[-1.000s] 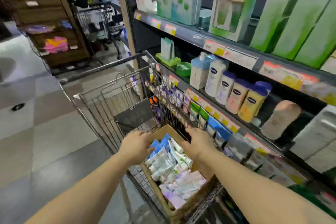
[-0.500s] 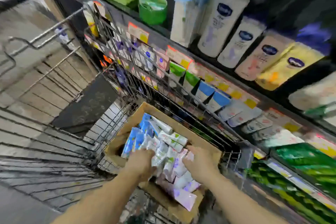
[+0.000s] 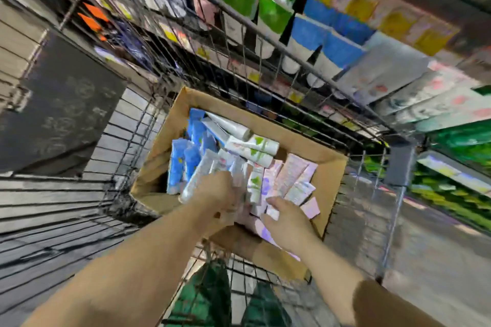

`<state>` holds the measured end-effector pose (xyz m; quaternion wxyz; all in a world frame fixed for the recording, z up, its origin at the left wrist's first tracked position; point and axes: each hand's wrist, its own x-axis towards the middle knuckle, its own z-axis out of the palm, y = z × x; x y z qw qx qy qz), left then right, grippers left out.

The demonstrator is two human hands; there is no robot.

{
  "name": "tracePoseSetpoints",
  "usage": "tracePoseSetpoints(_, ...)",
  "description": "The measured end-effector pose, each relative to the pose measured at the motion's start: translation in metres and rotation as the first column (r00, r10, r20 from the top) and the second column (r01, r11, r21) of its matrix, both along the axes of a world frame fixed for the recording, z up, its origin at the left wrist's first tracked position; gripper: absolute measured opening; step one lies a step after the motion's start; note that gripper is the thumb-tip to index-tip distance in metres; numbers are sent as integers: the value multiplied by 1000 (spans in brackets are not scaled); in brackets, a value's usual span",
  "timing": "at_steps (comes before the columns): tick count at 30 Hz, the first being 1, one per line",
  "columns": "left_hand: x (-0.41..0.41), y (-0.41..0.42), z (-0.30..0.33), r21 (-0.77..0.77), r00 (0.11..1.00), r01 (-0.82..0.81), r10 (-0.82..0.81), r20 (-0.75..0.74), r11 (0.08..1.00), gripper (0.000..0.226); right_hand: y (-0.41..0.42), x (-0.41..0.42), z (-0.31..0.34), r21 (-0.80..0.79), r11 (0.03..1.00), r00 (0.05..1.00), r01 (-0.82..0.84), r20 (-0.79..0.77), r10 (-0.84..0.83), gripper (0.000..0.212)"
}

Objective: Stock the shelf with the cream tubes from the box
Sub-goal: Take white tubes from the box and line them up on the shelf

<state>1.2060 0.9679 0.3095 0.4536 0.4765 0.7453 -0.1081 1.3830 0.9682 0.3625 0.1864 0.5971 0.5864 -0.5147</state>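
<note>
Since a second ago your view has dropped over the cart (image 3: 265, 34). Box (image 3: 329, 180), in cart: cream tubes (image 3: 252, 148) heaped inside. Left hand (image 3: 218, 191), right hand (image 3: 288, 220): buried among tubes; grip cannot be told. Gather same-coloured tubes, caps aligned.

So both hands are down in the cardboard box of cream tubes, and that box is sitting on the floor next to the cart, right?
Not quite. Both the left hand and the right hand are down among the cream tubes in the cardboard box, but the box sits inside the wire cart, not on the floor. The head view shows the cart's mesh around and beneath it.
</note>
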Motion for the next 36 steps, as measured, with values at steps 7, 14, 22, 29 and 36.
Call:
tracePoseSetpoints(7,-20,-2,43,-181,615,-424,428,662,888,31,20,-29,9,-246,941,938,231,-199,-282,39)
tracePoseSetpoints(14,-32,-26,5,38,931,-353,355,-83,935,30,28,-4,-12,-184,884,853,431,-238,-465,14)
tracePoseSetpoints(22,-8,-28,0,14,904,-424,424,-58,906,27,13,17,-7,-181,853,836,490,-180,-518,30)
tracePoseSetpoints(29,-10,-7,87,-278,550,-628,668,502,726,35,18,15,59,-106,840,801,533,-259,-541,18)
tracePoseSetpoints(36,32,35,209,-394,314,-470,567,762,790,16,31,44,153,-25,772,707,636,-381,-595,8)
